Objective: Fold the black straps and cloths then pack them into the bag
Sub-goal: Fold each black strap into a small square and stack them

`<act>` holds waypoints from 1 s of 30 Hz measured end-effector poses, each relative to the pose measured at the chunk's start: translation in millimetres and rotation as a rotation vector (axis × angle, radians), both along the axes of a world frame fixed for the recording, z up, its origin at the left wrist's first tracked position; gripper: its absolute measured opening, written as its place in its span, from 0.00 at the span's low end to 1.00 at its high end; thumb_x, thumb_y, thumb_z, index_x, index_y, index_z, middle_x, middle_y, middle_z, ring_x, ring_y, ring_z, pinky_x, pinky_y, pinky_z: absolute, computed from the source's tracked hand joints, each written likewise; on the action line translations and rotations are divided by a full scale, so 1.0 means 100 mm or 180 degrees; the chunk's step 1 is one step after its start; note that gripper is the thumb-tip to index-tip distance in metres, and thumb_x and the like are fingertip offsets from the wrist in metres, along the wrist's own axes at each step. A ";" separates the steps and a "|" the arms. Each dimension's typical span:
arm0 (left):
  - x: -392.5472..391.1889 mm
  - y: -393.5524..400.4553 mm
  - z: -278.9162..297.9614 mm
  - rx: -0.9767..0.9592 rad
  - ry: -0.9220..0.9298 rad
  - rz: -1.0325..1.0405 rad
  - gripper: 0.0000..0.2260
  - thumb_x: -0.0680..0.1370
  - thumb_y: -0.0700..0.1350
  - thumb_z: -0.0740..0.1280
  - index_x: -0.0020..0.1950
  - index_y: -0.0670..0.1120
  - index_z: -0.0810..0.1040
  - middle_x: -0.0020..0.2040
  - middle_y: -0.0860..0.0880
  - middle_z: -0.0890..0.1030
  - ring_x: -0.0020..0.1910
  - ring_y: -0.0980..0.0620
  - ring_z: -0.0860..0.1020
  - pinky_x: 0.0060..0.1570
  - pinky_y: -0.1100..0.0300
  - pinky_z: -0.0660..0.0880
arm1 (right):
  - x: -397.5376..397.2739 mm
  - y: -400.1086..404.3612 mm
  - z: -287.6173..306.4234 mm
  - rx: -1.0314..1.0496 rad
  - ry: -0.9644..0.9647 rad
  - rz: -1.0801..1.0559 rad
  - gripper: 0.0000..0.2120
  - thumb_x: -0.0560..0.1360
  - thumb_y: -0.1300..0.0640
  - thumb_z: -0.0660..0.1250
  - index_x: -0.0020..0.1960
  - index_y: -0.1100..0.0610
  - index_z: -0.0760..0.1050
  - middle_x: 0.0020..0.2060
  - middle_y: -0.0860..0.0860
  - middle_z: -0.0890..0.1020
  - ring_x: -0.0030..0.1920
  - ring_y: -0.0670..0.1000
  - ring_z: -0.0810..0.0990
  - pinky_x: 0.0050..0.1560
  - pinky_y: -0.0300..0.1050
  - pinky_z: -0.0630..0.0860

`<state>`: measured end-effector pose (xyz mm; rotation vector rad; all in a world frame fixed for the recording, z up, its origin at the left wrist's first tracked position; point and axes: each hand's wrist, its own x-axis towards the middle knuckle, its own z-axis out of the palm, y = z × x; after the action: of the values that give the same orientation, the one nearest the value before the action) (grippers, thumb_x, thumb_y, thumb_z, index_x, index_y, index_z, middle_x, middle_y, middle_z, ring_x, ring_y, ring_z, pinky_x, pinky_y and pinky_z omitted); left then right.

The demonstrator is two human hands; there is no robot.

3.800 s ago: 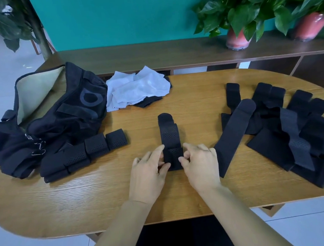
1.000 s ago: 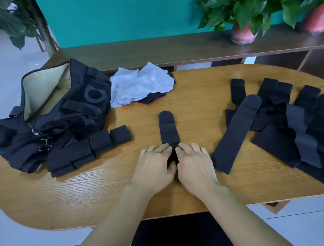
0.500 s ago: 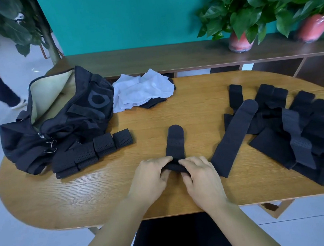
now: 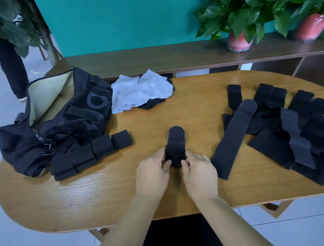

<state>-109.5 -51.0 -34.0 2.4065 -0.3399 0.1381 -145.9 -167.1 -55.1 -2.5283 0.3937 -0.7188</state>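
Head view of an oval, light-oak wooden table [image 4: 105, 196] during strap folding. At centre, the left hand [image 4: 152, 172] and the right hand [image 4: 198, 170] each pinch one side of a partly folded black perforated strap [image 4: 176, 147], thumbs and fingers curled onto its near, doubled-over end; the strap's rounded far end lies flat on the tabletop, pointing away from the person. To the left, a row of already folded black perforated straps [image 4: 91, 151] lies just in front of, and touching, a soft black fabric bag [image 4: 63, 121], which is unzipped to show a cream lining and bears large tone-on-tone lettering on its side (only a ring-shaped "O" can be made out; the remaining characters are creased and unreadable). Small metal clips hang at the bag's near edge. Behind the bag's right end, a crumpled white cloth [image 4: 142, 91] rests over a black cloth [image 4: 152, 103], of which only an edge shows. To the right, a long black strap with a rounded tip [image 4: 235, 138] lies diagonally, its far end overlapping a loose heap of unfolded black straps and cloths [image 4: 295, 129] that reaches the table's right edge. Beyond the table stand a dark wooden shelf unit [image 4: 171, 59], two pink-potted green plants [image 4: 238, 41], and a teal wall [image 4: 118, 18].
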 end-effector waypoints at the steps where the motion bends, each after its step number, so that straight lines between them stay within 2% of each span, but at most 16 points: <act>1: 0.01 -0.01 0.01 0.0084 0.0005 0.0003 0.10 0.78 0.45 0.67 0.59 0.46 0.79 0.49 0.49 0.83 0.49 0.50 0.81 0.50 0.53 0.78 | 0.01 0.00 0.01 -0.0015 0.0028 -0.0011 0.06 0.68 0.64 0.74 0.40 0.61 0.77 0.28 0.51 0.77 0.33 0.53 0.75 0.29 0.39 0.63; 4: 0.05 -0.04 0.01 0.0342 -0.0006 -0.0015 0.05 0.78 0.46 0.67 0.53 0.47 0.78 0.45 0.49 0.82 0.45 0.49 0.80 0.46 0.52 0.78 | 0.03 -0.01 0.02 -0.0033 0.0124 -0.0051 0.06 0.68 0.64 0.74 0.40 0.61 0.78 0.29 0.51 0.77 0.33 0.54 0.76 0.28 0.40 0.64; 7: 0.09 -0.05 0.04 0.0624 -0.0026 -0.0118 0.06 0.79 0.47 0.66 0.54 0.47 0.78 0.46 0.50 0.82 0.45 0.49 0.79 0.44 0.54 0.77 | 0.04 -0.02 0.04 -0.0038 0.0220 -0.0030 0.03 0.71 0.62 0.72 0.42 0.60 0.78 0.32 0.52 0.79 0.37 0.54 0.77 0.29 0.42 0.66; 9: 0.12 -0.06 0.06 0.0771 -0.0040 -0.0193 0.05 0.79 0.47 0.65 0.53 0.47 0.77 0.46 0.49 0.81 0.45 0.49 0.79 0.43 0.56 0.76 | 0.04 -0.03 0.06 -0.0043 0.0268 0.0020 0.04 0.73 0.61 0.70 0.48 0.60 0.80 0.35 0.53 0.81 0.41 0.55 0.78 0.31 0.45 0.71; 11: 0.15 -0.06 0.07 0.0884 -0.0034 -0.0237 0.05 0.79 0.47 0.65 0.53 0.48 0.76 0.46 0.49 0.80 0.45 0.49 0.78 0.41 0.58 0.73 | 0.06 -0.04 0.08 -0.0020 0.0369 0.0066 0.11 0.76 0.60 0.68 0.57 0.59 0.80 0.41 0.54 0.83 0.46 0.56 0.79 0.37 0.48 0.75; 13: 0.18 -0.07 0.09 0.0963 0.0010 -0.0243 0.08 0.80 0.47 0.65 0.57 0.49 0.76 0.48 0.49 0.79 0.47 0.48 0.79 0.41 0.59 0.72 | 0.08 -0.05 0.08 -0.0007 0.0405 0.0085 0.14 0.77 0.58 0.67 0.62 0.58 0.78 0.45 0.53 0.83 0.50 0.55 0.79 0.40 0.48 0.76; 16: 0.21 -0.08 0.10 0.0971 0.0107 -0.0264 0.21 0.80 0.47 0.65 0.72 0.50 0.69 0.57 0.48 0.78 0.54 0.48 0.78 0.51 0.56 0.76 | 0.07 -0.08 0.09 0.0044 0.0484 0.0131 0.16 0.78 0.56 0.66 0.65 0.56 0.76 0.48 0.52 0.83 0.52 0.54 0.79 0.43 0.48 0.76; 19: 0.23 -0.09 0.12 0.0987 0.0192 -0.0372 0.24 0.80 0.46 0.64 0.76 0.50 0.64 0.63 0.48 0.75 0.57 0.48 0.77 0.55 0.57 0.73 | 0.07 -0.11 0.13 -0.0016 0.0493 0.0178 0.16 0.75 0.56 0.69 0.62 0.55 0.78 0.45 0.51 0.83 0.48 0.54 0.79 0.38 0.47 0.75; 21: 0.25 -0.09 0.11 0.1008 0.0313 -0.0504 0.24 0.81 0.45 0.63 0.77 0.51 0.63 0.69 0.48 0.70 0.61 0.47 0.75 0.57 0.57 0.73 | 0.09 -0.14 0.11 -0.0447 0.0381 0.0294 0.14 0.68 0.59 0.76 0.53 0.56 0.82 0.38 0.51 0.81 0.40 0.54 0.79 0.27 0.44 0.71; 22: 0.26 -0.08 0.11 0.1023 0.0383 -0.0572 0.23 0.81 0.45 0.62 0.77 0.51 0.63 0.71 0.48 0.67 0.62 0.46 0.74 0.59 0.56 0.73 | 0.10 -0.16 0.09 -0.0693 0.0311 0.0375 0.13 0.65 0.61 0.78 0.49 0.57 0.82 0.37 0.51 0.80 0.38 0.54 0.78 0.25 0.43 0.70; 25: 0.28 -0.06 0.10 0.1290 0.0336 -0.0755 0.22 0.82 0.45 0.60 0.76 0.49 0.63 0.71 0.48 0.63 0.64 0.47 0.71 0.61 0.54 0.71 | 0.14 -0.21 0.04 -0.1162 0.0249 0.0719 0.10 0.66 0.65 0.74 0.47 0.59 0.82 0.47 0.52 0.82 0.47 0.58 0.79 0.36 0.48 0.74; 28: 0.30 -0.04 0.11 0.1609 0.0047 -0.0992 0.22 0.81 0.47 0.58 0.75 0.46 0.64 0.71 0.51 0.61 0.64 0.48 0.65 0.62 0.55 0.66 | 0.14 -0.25 0.10 -0.1290 0.0582 0.0932 0.11 0.68 0.65 0.69 0.50 0.60 0.81 0.57 0.51 0.81 0.57 0.57 0.77 0.44 0.50 0.72; 30: 0.31 0.00 0.10 0.1684 0.0036 -0.1181 0.24 0.80 0.49 0.59 0.76 0.46 0.63 0.73 0.53 0.60 0.66 0.49 0.63 0.63 0.56 0.63 | 0.14 -0.27 0.18 -0.1196 0.0926 0.1113 0.13 0.72 0.63 0.63 0.55 0.59 0.78 0.62 0.48 0.78 0.62 0.55 0.72 0.51 0.49 0.69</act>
<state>-79.0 -50.7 -23.5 2.7995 -0.9034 -0.1537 -132.1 -193.8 -37.4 -2.9576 -0.1068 -0.3113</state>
